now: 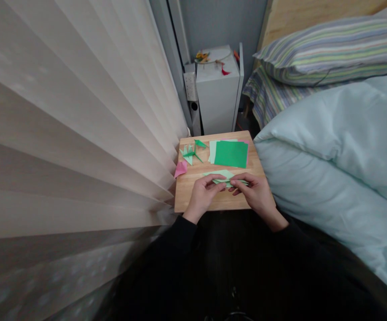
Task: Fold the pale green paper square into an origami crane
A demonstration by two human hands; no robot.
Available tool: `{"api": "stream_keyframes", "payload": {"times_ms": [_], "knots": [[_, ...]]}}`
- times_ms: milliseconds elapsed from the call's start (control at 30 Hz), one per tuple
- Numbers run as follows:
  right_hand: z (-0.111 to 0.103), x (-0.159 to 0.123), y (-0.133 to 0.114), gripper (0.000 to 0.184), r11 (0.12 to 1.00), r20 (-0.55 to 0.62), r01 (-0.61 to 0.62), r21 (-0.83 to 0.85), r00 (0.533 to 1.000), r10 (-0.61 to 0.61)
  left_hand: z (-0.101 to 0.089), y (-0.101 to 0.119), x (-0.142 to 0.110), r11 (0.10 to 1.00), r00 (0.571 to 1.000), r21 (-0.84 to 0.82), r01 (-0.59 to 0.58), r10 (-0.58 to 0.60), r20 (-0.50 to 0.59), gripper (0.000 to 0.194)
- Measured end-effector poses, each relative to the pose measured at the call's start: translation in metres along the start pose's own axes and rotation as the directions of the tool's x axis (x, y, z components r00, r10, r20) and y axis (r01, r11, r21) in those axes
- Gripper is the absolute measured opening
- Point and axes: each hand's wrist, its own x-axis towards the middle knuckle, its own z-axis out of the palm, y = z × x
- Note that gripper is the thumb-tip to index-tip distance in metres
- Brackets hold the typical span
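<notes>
A: What do the hands have hold of?

B: Pale green folded paper (225, 174). It is near the front half of the wooden surface (193, 198), between the hands.

A: How does each grip look?

B: The left hand (202, 194) is pinched closed, thumb and forefinger on the paper's left part. The right hand (256, 194) pinches its right part the same way, other fingers curled below. Whether the paper touches the wood, I cannot tell.

A: And behind it?

B: A stack of paper sheets (230, 154), dark green on top, with pale green and pink edges showing. To its left are green folded pieces (193, 153), both dark and pale, and a pink folded piece (181, 169) sits by the left edge.

A: Anything around the surface?

B: A pleated curtain (113, 111) on the left, a white cabinet (217, 96) beyond the far edge, and a pale blue quilt (330, 147) on the right.
</notes>
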Motion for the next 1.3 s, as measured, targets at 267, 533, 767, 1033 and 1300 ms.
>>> {"api": "stream_keyframes", "payload": {"times_ms": [267,533,767,1033,1300], "knots": [[0.001,-0.004,0.000,0.019,0.995,-0.032,0.101,0.025,0.995,-0.100,0.002,0.008,-0.002,0.999,0.999,-0.044,0.022,-0.023,-0.029,0.031],[0.002,-0.007,-0.002,0.015,0.990,-0.053,0.136,-0.024,0.989,-0.137,0.005,0.012,-0.007,0.985,0.993,-0.158,0.074,-0.088,-0.084,0.029],[-0.002,-0.008,-0.001,0.014,0.966,-0.014,0.210,-0.150,0.977,-0.214,0.004,0.011,-0.008,0.985,0.990,-0.153,0.085,-0.100,-0.095,0.031],[0.000,-0.006,-0.005,0.026,0.965,0.057,0.189,-0.180,0.982,-0.182,0.000,0.011,-0.005,0.995,0.987,-0.093,0.023,-0.038,-0.155,0.034],[-0.003,-0.001,-0.004,0.016,0.968,0.095,0.195,-0.157,0.979,-0.181,-0.002,0.008,-0.004,1.000,0.999,-0.001,0.018,-0.018,-0.050,0.036]]}}
